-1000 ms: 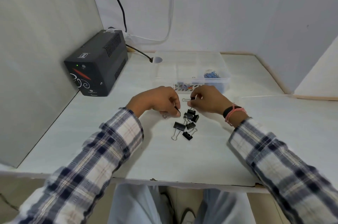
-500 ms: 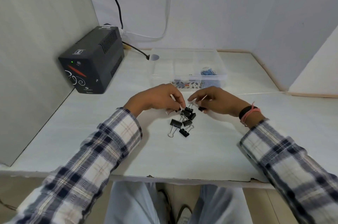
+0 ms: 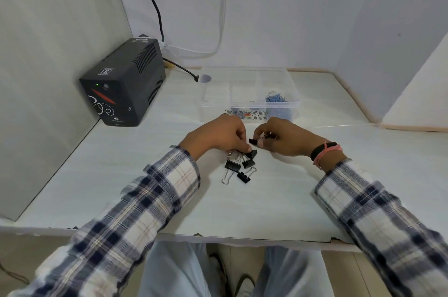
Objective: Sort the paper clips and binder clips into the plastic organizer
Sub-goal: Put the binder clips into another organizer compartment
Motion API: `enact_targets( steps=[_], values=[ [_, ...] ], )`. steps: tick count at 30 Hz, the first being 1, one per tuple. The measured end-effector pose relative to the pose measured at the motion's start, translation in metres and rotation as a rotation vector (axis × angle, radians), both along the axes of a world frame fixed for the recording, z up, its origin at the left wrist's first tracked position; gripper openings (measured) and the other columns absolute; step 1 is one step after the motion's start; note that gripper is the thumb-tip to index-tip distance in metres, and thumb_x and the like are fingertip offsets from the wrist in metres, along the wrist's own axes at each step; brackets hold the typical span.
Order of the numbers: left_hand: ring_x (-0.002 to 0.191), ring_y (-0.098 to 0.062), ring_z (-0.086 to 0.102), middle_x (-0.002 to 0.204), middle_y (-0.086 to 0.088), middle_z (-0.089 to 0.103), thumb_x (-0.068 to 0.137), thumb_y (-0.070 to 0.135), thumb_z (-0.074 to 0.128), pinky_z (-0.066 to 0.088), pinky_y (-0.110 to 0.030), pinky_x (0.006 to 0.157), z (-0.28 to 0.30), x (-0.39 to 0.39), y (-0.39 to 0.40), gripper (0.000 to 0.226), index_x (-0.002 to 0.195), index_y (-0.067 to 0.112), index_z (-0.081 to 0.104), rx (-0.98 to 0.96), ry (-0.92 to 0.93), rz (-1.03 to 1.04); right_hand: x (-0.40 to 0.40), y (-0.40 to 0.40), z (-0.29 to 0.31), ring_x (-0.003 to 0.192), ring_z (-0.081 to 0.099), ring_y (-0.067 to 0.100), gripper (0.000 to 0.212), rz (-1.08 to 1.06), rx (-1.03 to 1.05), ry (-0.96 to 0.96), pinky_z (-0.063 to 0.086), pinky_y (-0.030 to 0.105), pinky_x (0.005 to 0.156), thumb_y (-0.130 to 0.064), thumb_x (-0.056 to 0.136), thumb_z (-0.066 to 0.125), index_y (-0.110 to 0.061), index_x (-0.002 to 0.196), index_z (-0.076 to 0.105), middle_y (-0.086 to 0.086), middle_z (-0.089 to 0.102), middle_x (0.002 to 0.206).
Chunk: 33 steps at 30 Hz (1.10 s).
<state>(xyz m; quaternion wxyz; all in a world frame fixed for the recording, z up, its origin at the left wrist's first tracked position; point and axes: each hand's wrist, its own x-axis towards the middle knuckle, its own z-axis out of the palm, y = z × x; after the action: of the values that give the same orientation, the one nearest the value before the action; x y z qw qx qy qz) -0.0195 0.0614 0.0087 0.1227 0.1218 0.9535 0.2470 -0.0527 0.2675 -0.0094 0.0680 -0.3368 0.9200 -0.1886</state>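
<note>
right hand [image 3: 282,136] lifted binder clip [image 3: 252,141] clear

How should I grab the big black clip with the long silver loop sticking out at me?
Take the big binder clip by its silver wire handle, which lies flat on the desk and points toward you, so come from the near side. That end is clear of the other clips; the black body sits close beside them, just below the left hand. Pinching the loop probably works best.
</note>
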Motion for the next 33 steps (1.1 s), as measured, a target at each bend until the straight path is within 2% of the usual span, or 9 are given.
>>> enact_targets(
  steps=[3, 7, 10, 13, 16, 21, 26, 30, 33],
  values=[
    [0.078, -0.021, 0.074, 0.084, 0.002, 0.076, 0.086, 0.025, 0.077, 0.057, -0.027, 0.067, 0.002, 0.000, 0.004, 0.010, 0.084, 0.016, 0.077, -0.017, 0.023, -0.006, 0.004, 0.004, 0.001, 0.066, 0.054, 0.011, 0.022, -0.107, -0.048, 0.008, 0.043, 0.030, 0.067, -0.018, 0.102, 0.054, -0.011, 0.090, 0.071, -0.012, 0.059, 0.068],
    [0.070, -0.013, 0.062, 0.081, 0.003, 0.070, 0.089, 0.019, 0.071, 0.049, -0.022, 0.061, 0.003, -0.001, 0.007, 0.012, 0.086, 0.008, 0.077, -0.037, 0.072, 0.003, 0.010, 0.012, -0.004, 0.067, 0.057, 0.022, 0.030, -0.307, -0.231, -0.113, 0.049, 0.037, 0.071, -0.019, 0.104, 0.050, -0.003, 0.085, 0.067, 0.008, 0.066, 0.075],
    [0.066, -0.013, 0.060, 0.074, 0.009, 0.066, 0.089, 0.016, 0.070, 0.047, -0.023, 0.058, 0.003, -0.001, 0.005, 0.017, 0.085, 0.001, 0.076, -0.044, 0.083, 0.013, 0.017, 0.017, -0.006, 0.059, 0.051, 0.024, 0.031, -0.360, -0.674, -0.446, 0.049, 0.039, 0.063, -0.015, 0.106, 0.050, -0.002, 0.082, 0.064, 0.018, 0.062, 0.078],
    [0.068, -0.015, 0.064, 0.084, 0.004, 0.072, 0.091, 0.013, 0.066, 0.052, -0.026, 0.063, 0.004, -0.001, -0.001, 0.015, 0.082, 0.003, 0.074, -0.027, 0.088, 0.013, 0.020, 0.018, -0.002, 0.062, 0.054, 0.018, 0.022, -0.398, -1.029, -0.752, 0.053, 0.026, 0.056, -0.011, 0.105, 0.050, 0.005, 0.102, 0.064, 0.016, 0.062, 0.084],
    [0.070, -0.013, 0.069, 0.092, 0.008, 0.069, 0.097, 0.015, 0.064, 0.061, -0.032, 0.077, 0.008, 0.001, -0.009, 0.015, 0.103, 0.010, 0.077, 0.058, 0.022, 0.010, 0.019, 0.016, 0.001, 0.058, 0.054, 0.015, 0.018, -0.478, -1.245, -1.014, 0.049, 0.019, 0.046, -0.012, 0.103, 0.049, 0.000, 0.096, 0.061, 0.013, 0.063, 0.081],
    [0.085, -0.005, 0.062, 0.111, 0.009, 0.067, 0.083, 0.029, 0.083, 0.050, -0.022, 0.076, 0.009, 0.003, -0.016, 0.032, 0.114, 0.025, 0.076, -0.050, -0.018, -0.079, 0.018, 0.016, -0.002, 0.058, 0.046, 0.015, 0.020, -0.539, -1.373, -1.206, 0.036, 0.018, 0.036, -0.015, 0.093, 0.046, -0.004, 0.083, 0.059, 0.009, 0.058, 0.074],
    [0.086, -0.007, 0.065, 0.110, 0.006, 0.072, 0.082, 0.018, 0.083, 0.053, -0.022, 0.079, 0.004, 0.003, -0.021, 0.031, 0.112, 0.019, 0.076, 0.024, -0.006, -0.040, 0.020, 0.008, -0.004, 0.055, 0.045, 0.016, 0.023, -0.567, -1.434, -1.238, 0.033, 0.020, 0.036, -0.011, 0.089, 0.043, -0.003, 0.098, 0.062, 0.008, 0.056, 0.073],
    [0.076, -0.016, 0.072, 0.096, -0.006, 0.077, 0.083, 0.005, 0.081, 0.058, -0.023, 0.072, 0.009, 0.003, -0.029, 0.026, 0.108, 0.006, 0.077, 0.281, -0.114, 0.038, 0.022, 0.004, 0.001, 0.066, 0.057, 0.022, 0.029, -0.632, -1.498, -1.286, 0.048, 0.022, 0.045, -0.010, 0.092, 0.042, 0.005, 0.107, 0.062, 0.017, 0.064, 0.081],
    [0.072, -0.020, 0.073, 0.089, -0.019, 0.075, 0.085, -0.008, 0.074, 0.060, -0.023, 0.071, 0.020, 0.005, -0.035, 0.027, 0.112, -0.008, 0.071, 0.527, -0.209, 0.087, 0.021, 0.003, 0.007, 0.085, 0.066, 0.034, 0.035, -0.696, -1.510, -1.282, 0.063, 0.032, 0.062, -0.016, 0.099, 0.044, 0.009, 0.119, 0.059, 0.027, 0.064, 0.103]
  ],
)
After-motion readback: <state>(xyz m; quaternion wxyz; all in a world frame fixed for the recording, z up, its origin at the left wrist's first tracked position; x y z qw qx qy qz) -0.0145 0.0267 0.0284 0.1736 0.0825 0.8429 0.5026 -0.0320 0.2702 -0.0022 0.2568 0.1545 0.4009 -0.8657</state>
